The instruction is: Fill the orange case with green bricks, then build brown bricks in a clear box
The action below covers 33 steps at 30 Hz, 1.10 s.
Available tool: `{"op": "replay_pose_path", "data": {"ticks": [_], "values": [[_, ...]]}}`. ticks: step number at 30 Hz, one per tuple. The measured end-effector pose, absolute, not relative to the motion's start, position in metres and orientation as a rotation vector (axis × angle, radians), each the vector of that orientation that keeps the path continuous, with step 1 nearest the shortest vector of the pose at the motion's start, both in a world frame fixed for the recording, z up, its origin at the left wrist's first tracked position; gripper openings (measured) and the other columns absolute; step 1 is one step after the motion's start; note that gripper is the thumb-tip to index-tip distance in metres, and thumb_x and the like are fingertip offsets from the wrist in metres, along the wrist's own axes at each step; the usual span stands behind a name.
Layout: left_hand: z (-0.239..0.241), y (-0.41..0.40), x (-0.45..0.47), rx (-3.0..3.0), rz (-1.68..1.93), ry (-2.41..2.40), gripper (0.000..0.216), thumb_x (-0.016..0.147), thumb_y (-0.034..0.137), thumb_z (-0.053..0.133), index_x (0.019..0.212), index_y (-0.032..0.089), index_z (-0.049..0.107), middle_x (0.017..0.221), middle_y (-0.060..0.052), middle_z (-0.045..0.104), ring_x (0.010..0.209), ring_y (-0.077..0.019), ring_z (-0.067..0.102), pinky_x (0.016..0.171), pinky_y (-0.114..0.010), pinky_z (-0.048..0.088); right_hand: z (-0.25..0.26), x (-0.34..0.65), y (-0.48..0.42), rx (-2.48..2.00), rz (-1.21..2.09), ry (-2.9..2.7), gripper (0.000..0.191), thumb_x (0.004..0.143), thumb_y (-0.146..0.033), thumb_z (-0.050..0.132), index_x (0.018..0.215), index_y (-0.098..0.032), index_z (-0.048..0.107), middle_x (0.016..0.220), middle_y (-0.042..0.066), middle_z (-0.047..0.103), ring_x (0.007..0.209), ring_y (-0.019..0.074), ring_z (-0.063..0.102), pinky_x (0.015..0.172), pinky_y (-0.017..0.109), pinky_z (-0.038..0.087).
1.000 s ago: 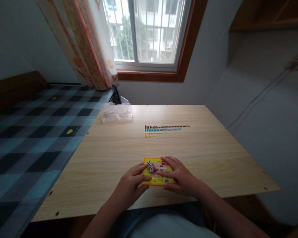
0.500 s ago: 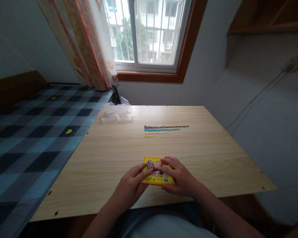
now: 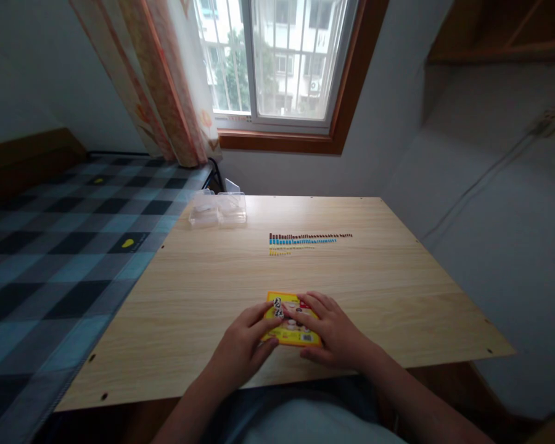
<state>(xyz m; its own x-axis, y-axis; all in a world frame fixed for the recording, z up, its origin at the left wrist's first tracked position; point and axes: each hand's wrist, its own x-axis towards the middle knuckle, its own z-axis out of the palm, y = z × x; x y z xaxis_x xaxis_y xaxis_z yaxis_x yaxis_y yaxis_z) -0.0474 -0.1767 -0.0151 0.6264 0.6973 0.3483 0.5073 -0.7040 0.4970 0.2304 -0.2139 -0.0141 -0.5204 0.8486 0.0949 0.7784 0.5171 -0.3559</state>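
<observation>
A flat yellow game box [image 3: 292,337] with dark characters and round pieces pictured on its cover is at the near middle of the wooden table. My left hand [image 3: 247,339] grips its left edge, thumb at the near side and fingers over the cover. On the other side, my right hand [image 3: 330,330] holds the box's right part, with fingers across the top and the thumb by the near edge. Beyond the box, small pieces lie in several lines: a brown row [image 3: 300,236], a blue row [image 3: 300,242], a pale row and a short yellow row [image 3: 278,253].
Clear plastic containers [image 3: 218,216] with raised lids stand at the table's far left corner. The wooden table [image 3: 203,271] borders a bed with a checked cover [image 3: 74,246] on the left. A wall and window are behind it.
The box has shifted very slightly to the left between my hands. Both hands keep nearly the same hold, and the rows of pieces have not moved.
</observation>
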Motion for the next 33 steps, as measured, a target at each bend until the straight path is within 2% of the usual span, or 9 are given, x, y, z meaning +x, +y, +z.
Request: {"op": "replay_pose_path", "data": {"ticks": [6,14,23,29,33], "values": [[-0.0170,-0.1737,-0.0472,2.457,0.756,0.964,0.031,0.095,0.033,0.065,0.125,0.028,0.072,0.139,-0.011,0.064,0.126,-0.0267,0.063,0.106,-0.046,0.056,-0.0154,0.2263,-0.2157,-1.429,0.337,-2.542,0.091,0.085,-0.052,0.075,0.162,-0.039,0.030,0.168,0.014,0.027,0.153,0.0391,0.025,0.120,0.060,0.028],[-0.0140,-0.1759,-0.0449,2.519,0.703,0.958,0.040,0.089,0.028,0.071,0.128,0.027,0.068,0.143,-0.012,0.061,0.129,-0.0285,0.060,0.109,-0.048,0.054,-0.0140,0.2241,-0.2176,-1.400,0.274,-2.508,0.087,0.088,-0.043,0.072,0.163,-0.035,0.030,0.167,0.015,0.031,0.151,0.0391,0.029,0.120,0.058,0.030],[-0.0193,-0.1763,-0.0442,2.577,0.731,0.995,0.043,0.090,0.021,0.067,0.132,0.028,0.066,0.144,-0.011,0.060,0.128,-0.0275,0.062,0.107,-0.046,0.055,-0.0128,0.2237,-0.2175,-1.420,0.290,-2.471,0.087,0.086,-0.045,0.074,0.162,-0.034,0.034,0.165,0.016,0.035,0.148,0.0383,0.035,0.119,0.057,0.033],[-0.0155,-0.1768,-0.0455,2.549,0.688,1.036,0.053,0.086,0.023,0.071,0.138,0.029,0.062,0.150,-0.011,0.055,0.133,-0.0292,0.059,0.112,-0.047,0.052,-0.0153,0.2231,-0.2175,-1.448,0.294,-2.437,0.086,0.085,-0.044,0.074,0.161,-0.034,0.035,0.165,0.014,0.036,0.148,0.0370,0.036,0.120,0.058,0.032],[-0.0155,-0.1753,-0.0471,2.537,0.712,1.042,0.054,0.090,0.030,0.069,0.142,0.026,0.057,0.152,-0.014,0.053,0.136,-0.0299,0.057,0.112,-0.048,0.051,-0.0155,0.2234,-0.2223,-1.491,0.303,-2.421,0.087,0.082,-0.039,0.074,0.160,-0.034,0.037,0.166,0.012,0.033,0.152,0.0367,0.030,0.121,0.058,0.029]]}}
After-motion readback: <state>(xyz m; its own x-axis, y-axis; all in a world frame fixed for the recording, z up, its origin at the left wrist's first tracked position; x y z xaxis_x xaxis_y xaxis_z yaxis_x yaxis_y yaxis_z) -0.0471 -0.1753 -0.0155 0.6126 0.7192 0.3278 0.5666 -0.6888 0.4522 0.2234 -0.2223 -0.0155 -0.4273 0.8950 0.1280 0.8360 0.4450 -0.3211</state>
